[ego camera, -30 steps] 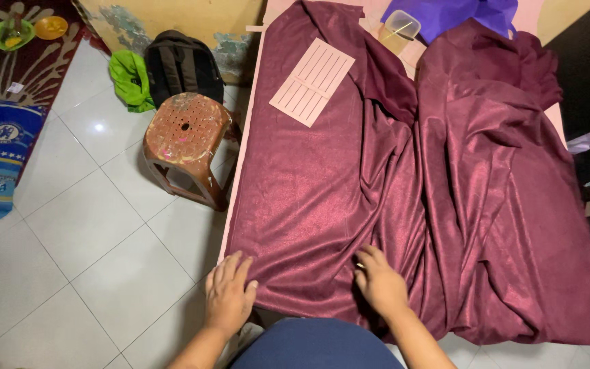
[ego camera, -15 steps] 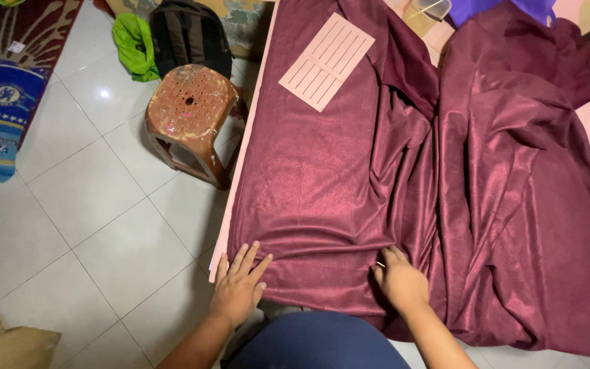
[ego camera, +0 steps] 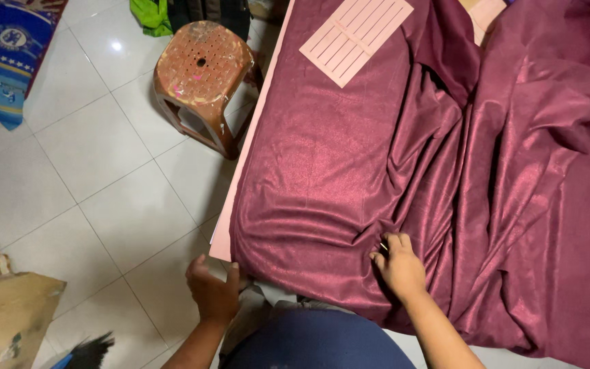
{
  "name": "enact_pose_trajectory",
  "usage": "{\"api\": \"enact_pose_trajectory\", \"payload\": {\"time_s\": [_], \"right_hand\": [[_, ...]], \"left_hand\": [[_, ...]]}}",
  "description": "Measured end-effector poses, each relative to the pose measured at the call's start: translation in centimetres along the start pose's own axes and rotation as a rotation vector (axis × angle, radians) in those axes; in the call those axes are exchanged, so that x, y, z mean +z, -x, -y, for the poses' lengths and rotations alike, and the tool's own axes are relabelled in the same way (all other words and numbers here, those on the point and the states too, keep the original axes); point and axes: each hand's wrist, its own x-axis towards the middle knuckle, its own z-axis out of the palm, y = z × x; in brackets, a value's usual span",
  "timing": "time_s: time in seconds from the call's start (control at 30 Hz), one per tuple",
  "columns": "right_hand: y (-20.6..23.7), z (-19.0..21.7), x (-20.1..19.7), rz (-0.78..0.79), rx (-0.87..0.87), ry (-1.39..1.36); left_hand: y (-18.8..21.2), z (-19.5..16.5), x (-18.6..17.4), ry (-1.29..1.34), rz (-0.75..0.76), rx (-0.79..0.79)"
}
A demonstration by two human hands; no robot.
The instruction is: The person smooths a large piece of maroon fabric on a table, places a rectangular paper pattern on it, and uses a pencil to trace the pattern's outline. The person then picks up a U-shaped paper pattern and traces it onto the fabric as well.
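The right hand (ego camera: 399, 266) pinches a fold of the maroon cloth (ego camera: 349, 171) near its front edge, with something thin, too small to tell, between the fingertips. The left hand (ego camera: 213, 294) curls loosely at the cloth's near left corner, just off the pink table (ego camera: 221, 232) edge; whether it grips the hem cannot be told. The cloth covers the table, smooth on its left half, bunched in deep folds to the right. A pink lined card (ego camera: 355, 37) lies on the cloth's far part. Left of the cloth, a brown plastic stool (ego camera: 203, 75) stands close against the table on the white tiled floor (ego camera: 90, 184), which lies open nearer the person.
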Motion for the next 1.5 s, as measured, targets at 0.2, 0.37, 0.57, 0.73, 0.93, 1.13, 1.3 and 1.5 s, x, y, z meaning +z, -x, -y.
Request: {"api": "enact_pose_trajectory", "payload": {"time_s": [0.2,0.37,0.57,0.73,0.93,1.13,1.3,1.5], "right_hand": [[-1.2,-0.6,0.1,-0.011,-0.061,-0.002],[-1.5,-1.2,-0.4,0.011,-0.076,0.123],[-1.4,-2.4,-0.7,0.007,-0.058,0.123],[-1.6,-2.0,-0.9,0.013,-0.043,0.073],[-0.4,-0.2,-0.8,-0.029,-0.115,0.149],[1.7,2.0,1.0,0.201,-0.339,0.042],[3.3,2.2,1.5,0.280,-0.302,0.029],[3.6,1.6,1.3,0.214,-0.215,-0.077]], "left_hand": [[0.1,-0.6,0.8,0.661,0.636,-0.459],[0.1,-2.0,0.8,0.637,0.638,-0.521],[-0.2,-1.3,-0.2,0.904,0.568,-0.664],[0.0,-1.0,0.0,0.988,0.513,-0.706],[0.0,-1.4,0.0,0.944,0.464,-0.597],[-0.3,-1.8,-1.4,0.855,0.481,-0.615],[-1.1,-1.3,-3.2,0.869,0.794,-0.662],[-1.0,-0.7,-4.1,0.887,0.993,-0.572]]}}
